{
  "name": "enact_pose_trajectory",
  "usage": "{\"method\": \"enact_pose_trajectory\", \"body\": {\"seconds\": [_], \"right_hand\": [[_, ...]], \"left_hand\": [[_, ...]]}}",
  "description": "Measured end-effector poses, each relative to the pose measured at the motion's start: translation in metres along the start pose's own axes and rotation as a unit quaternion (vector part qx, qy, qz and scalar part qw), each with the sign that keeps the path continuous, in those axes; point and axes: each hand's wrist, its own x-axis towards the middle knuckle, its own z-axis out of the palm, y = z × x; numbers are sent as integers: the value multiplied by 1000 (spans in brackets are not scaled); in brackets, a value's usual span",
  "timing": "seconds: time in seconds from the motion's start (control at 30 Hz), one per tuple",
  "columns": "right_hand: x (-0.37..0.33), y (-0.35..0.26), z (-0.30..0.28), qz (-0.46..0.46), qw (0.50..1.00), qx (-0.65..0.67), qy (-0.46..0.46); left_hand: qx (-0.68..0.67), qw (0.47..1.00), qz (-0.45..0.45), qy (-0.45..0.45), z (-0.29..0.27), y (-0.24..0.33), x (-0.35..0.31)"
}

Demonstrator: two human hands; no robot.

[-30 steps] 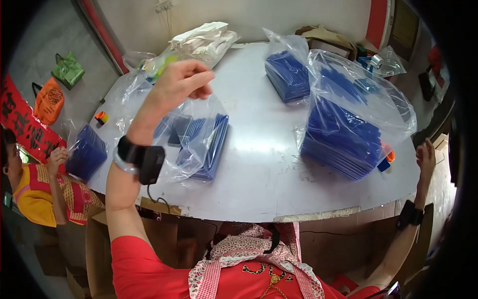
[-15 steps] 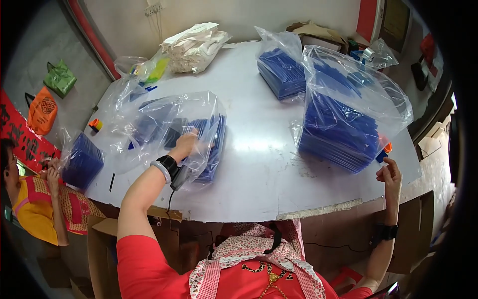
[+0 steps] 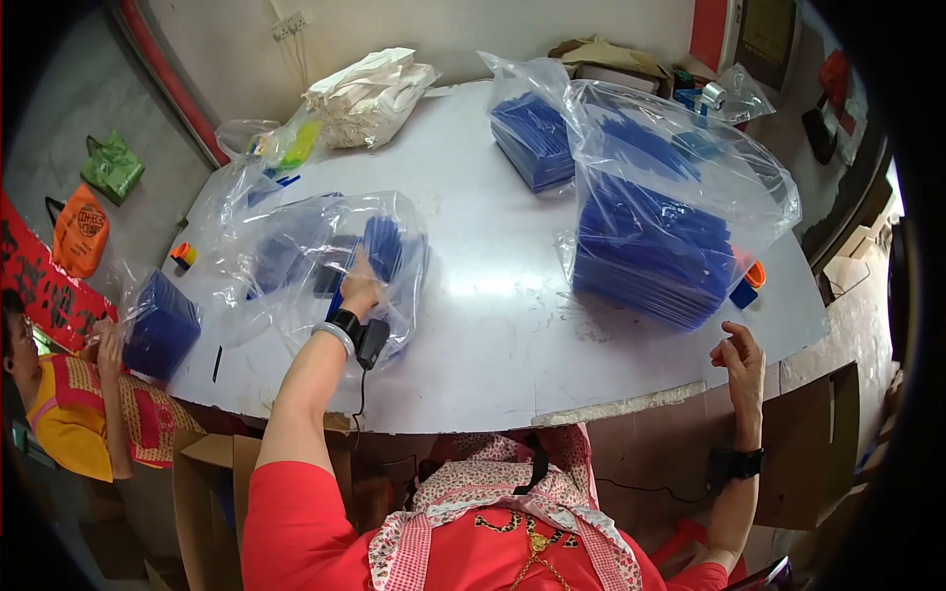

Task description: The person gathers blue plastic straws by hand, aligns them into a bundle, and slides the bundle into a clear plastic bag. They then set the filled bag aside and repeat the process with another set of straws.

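My left hand [image 3: 361,288], with a black strap and bangle at the wrist, reaches into a clear plastic bag [image 3: 409,295] left of the table's middle. It is closed on a stack of thin blue plastic sheets [image 3: 382,246]; the fingertips are partly hidden by sheets and film. Further blue sheets [image 3: 281,261] show through plastic just left of it. My right hand [image 3: 741,357] hovers over the right front edge, empty, its fingers loosely bent and apart. Beyond it lies a blue tape dispenser with an orange roll [image 3: 754,275], beside a large bagged stack of blue sheets [image 3: 645,261].
Another bagged blue stack [image 3: 532,143] stands at the back, near a white sack [image 3: 370,98]. At left, a co-worker [image 3: 79,414] sits by a blue stack [image 3: 161,323]. A black pen-like stick [image 3: 218,363] and an orange tape roll [image 3: 183,256] lie on the table [image 3: 483,355].
My left hand has pulled the blue stack away from the front edge and turned it inside the bag. My right hand has moved slightly toward me, away from the tape dispenser.
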Motion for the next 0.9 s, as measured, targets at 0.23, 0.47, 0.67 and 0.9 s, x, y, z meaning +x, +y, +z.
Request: {"method": "enact_pose_trajectory", "body": {"seconds": [0.23, 0.47, 0.67, 0.9], "right_hand": [[-23, 4, -8, 10, 1000, 14, 4], [-44, -7, 18, 10, 999, 8, -41], [-79, -26, 91, 65, 980, 136, -132], [-108, -59, 217, 205, 740, 607, -205]], "left_hand": [[-192, 966, 105, 138, -39, -43, 10], [-101, 891, 131, 424, -201, 8, -61], [-460, 798, 308, 238, -231, 74, -194], [-621, 704, 155, -308, -11, 108, -309]]}}
